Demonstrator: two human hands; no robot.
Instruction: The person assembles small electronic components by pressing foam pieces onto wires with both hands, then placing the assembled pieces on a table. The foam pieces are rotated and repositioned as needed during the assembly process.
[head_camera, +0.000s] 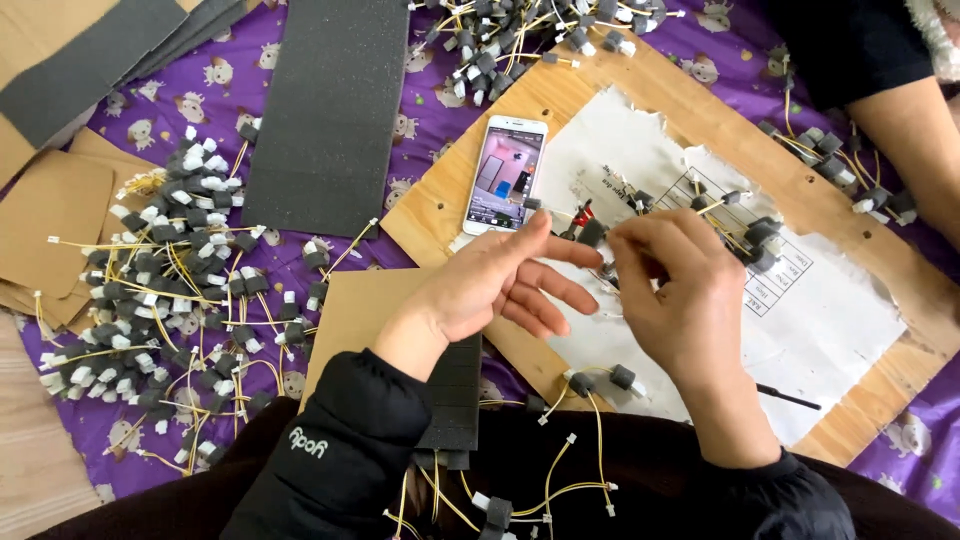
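Observation:
My left hand (490, 285) is over the edge of a wooden board (660, 90), thumb and forefinger pinching a small black foam block (592, 233) on a thin wire; the other fingers are spread. My right hand (680, 295) is just to its right, fingers curled at the same small piece. Under the hands lies a torn white paper sheet (850, 320) with a printed table. Several yellow-wired pieces with black blocks (620, 378) lie below my hands and on my lap.
A large heap of wired black and white pieces (170, 290) lies left on a purple patterned cloth. A phone (505, 172) with a lit screen rests on the board. Dark foam sheets (330, 110) and cardboard (50, 215) are at the upper left. Another person's arm (915, 130) is at the upper right.

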